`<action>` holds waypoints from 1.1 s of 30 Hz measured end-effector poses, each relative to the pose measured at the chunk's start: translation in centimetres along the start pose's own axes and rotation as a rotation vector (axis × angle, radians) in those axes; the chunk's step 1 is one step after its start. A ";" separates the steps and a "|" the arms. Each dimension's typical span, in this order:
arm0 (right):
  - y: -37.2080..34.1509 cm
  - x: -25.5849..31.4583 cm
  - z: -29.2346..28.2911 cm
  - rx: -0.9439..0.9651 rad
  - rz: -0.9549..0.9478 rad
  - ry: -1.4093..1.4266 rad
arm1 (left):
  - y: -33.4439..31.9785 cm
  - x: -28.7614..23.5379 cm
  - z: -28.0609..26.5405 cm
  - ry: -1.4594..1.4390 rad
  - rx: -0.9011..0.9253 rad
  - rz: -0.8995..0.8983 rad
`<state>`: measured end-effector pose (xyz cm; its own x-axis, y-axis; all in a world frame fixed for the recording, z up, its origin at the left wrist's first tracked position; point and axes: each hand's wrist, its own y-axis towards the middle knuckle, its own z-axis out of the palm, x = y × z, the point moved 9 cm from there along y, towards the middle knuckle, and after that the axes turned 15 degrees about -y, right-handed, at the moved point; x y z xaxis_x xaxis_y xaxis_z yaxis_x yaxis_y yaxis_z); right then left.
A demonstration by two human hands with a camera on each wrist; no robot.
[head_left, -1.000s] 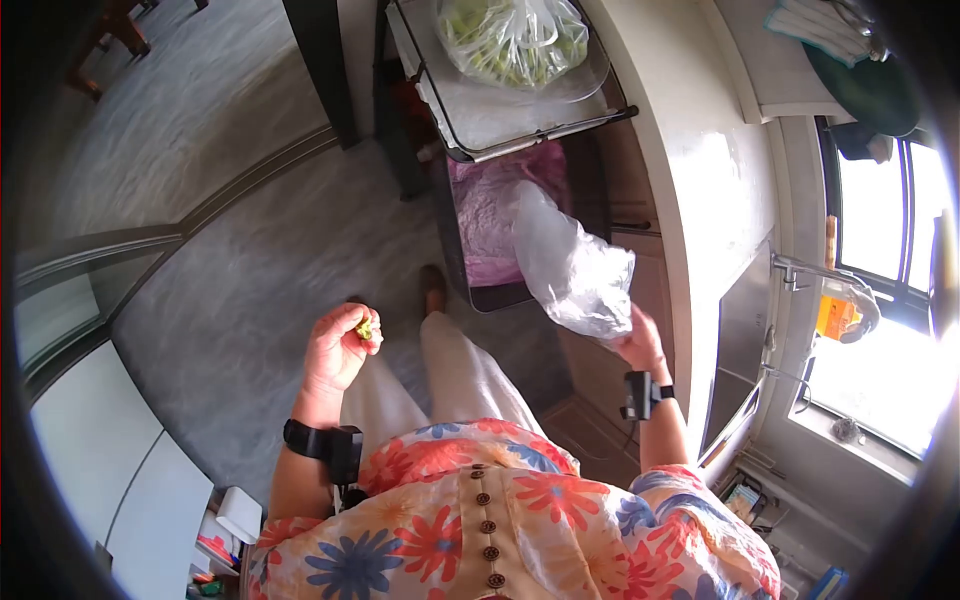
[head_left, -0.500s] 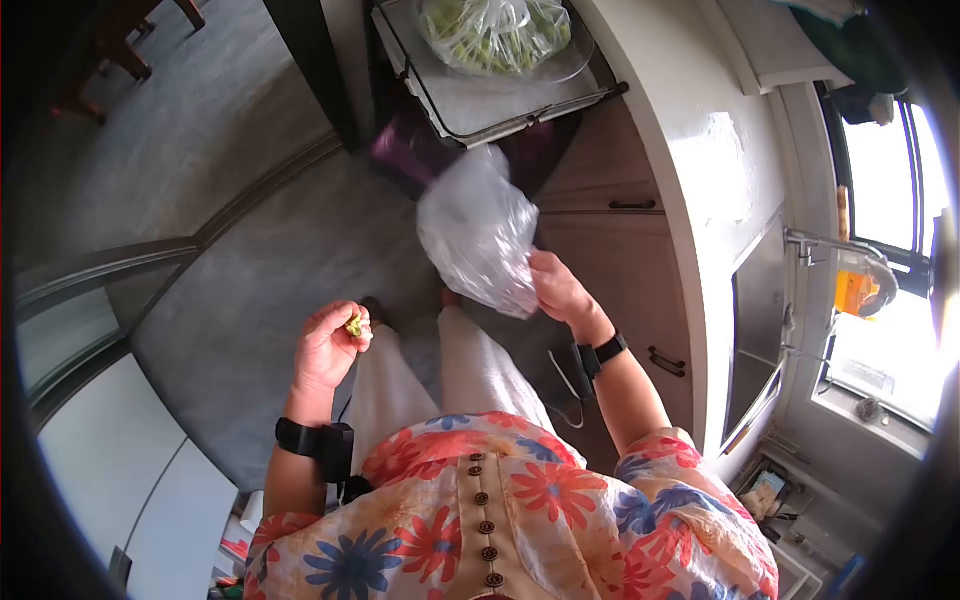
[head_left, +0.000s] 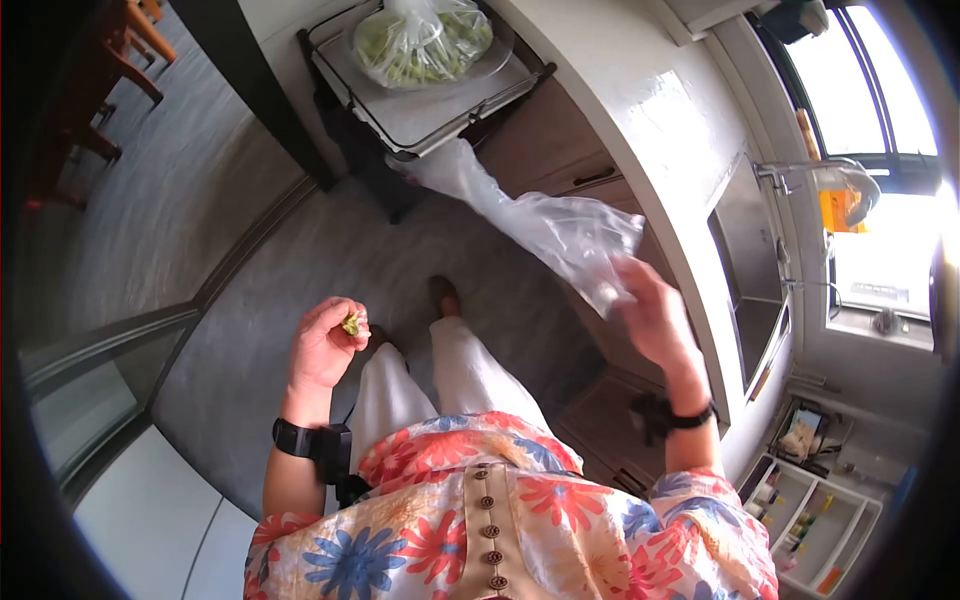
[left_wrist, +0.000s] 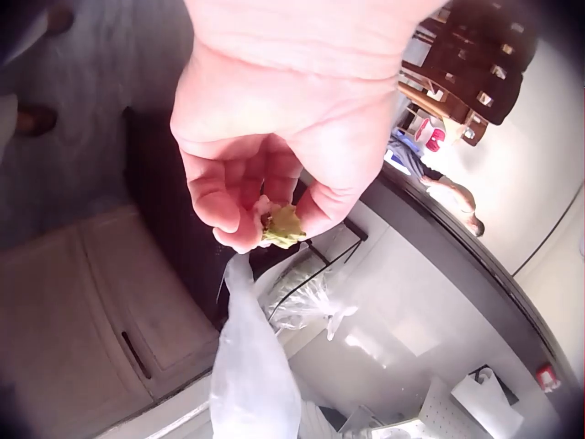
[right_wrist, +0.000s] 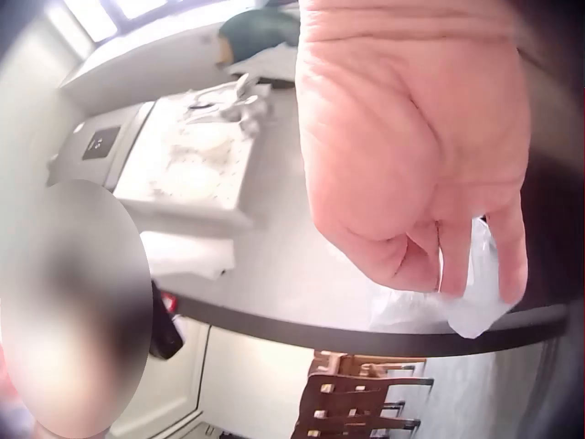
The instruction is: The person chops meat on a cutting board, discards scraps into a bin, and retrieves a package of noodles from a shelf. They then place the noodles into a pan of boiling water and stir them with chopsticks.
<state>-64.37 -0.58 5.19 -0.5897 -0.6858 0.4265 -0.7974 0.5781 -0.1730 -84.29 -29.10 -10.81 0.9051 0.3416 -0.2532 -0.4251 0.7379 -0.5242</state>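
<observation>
My left hand pinches a small yellow-green vegetable scrap between thumb and curled fingers, in front of my legs. At the right, my right hand, blurred, grips one end of a clear plastic bag. The bag stretches in the air from that hand toward the front edge of a rack tray. In the right wrist view the fingers are bent, with part of the bag showing between and below them. Another knotted clear bag of green vegetables sits on the tray.
A white counter with a sink runs along the right, above cabinets with dark handles. Grey floor surrounds my feet. Wooden chairs stand at the far left. White panels are at lower left.
My right hand swings inward with the plastic bag, then back right, and the bag now trails out lengthwise. The pink-lined bin has gone from sight. The left hand keeps its scrap.
</observation>
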 end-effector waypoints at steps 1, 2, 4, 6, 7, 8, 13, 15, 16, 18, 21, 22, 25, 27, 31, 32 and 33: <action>-1.5 -0.5 -1.8 -0.060 0.039 0.268 | 0.3 0.0 0.4 0.009 0.004 -0.013; -3.6 -1.1 -3.6 -0.129 0.093 0.536 | 0.6 0.2 1.0 0.030 0.025 -0.026; -7.0 -3.4 -5.1 -0.149 0.252 0.577 | 1.3 1.2 1.9 0.052 0.071 -0.070; -10.3 -6.3 -5.4 -0.332 0.361 0.129 | 2.0 2.2 2.2 0.147 0.088 -0.118; -10.6 -5.7 -4.8 -0.366 0.369 0.276 | 1.7 2.8 3.0 0.151 0.084 -0.143; -10.9 -4.9 -3.9 -0.400 0.383 0.432 | 1.7 3.4 3.6 0.166 0.086 -0.155; -8.4 -2.9 0.5 -0.050 0.337 0.005 | 1.9 8.4 6.8 0.196 0.173 -0.334; -7.2 -2.3 2.2 0.009 0.188 -0.091 | 2.0 10.8 8.3 0.216 0.181 -0.396; -6.9 -2.1 3.0 0.041 0.120 -0.134 | 2.2 11.9 8.7 0.220 0.214 -0.435; -6.6 -2.5 4.1 0.097 0.097 -0.126 | 2.6 13.5 10.2 0.211 0.235 -0.466; -6.0 -3.1 4.9 0.193 0.057 -0.243 | 3.4 15.6 12.5 0.174 0.269 -0.500; -5.7 -3.6 4.7 0.191 0.061 -0.236 | 3.6 16.3 13.4 0.181 0.267 -0.505; -5.3 -4.6 4.9 0.273 0.066 -0.282 | 3.7 18.8 17.7 0.164 0.361 -0.547; -4.8 -4.4 4.3 0.200 0.015 -0.284 | 4.5 20.2 19.3 0.148 0.388 -0.560; -5.5 -3.8 5.2 0.134 -0.189 -0.311 | 6.7 20.4 21.2 0.078 0.416 -0.509; -5.7 -4.3 5.3 0.129 -0.186 -0.304 | 7.1 20.2 21.4 0.068 0.406 -0.491; -5.9 -4.3 5.3 0.085 -0.239 -0.275 | 7.6 20.2 21.2 0.077 0.386 -0.493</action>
<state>-57.86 -3.38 -0.29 -0.3890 -0.8967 0.2111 -0.9176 0.3568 -0.1753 -69.09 -4.25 -2.64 0.9847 -0.1242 -0.1222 0.0880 0.9598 -0.2665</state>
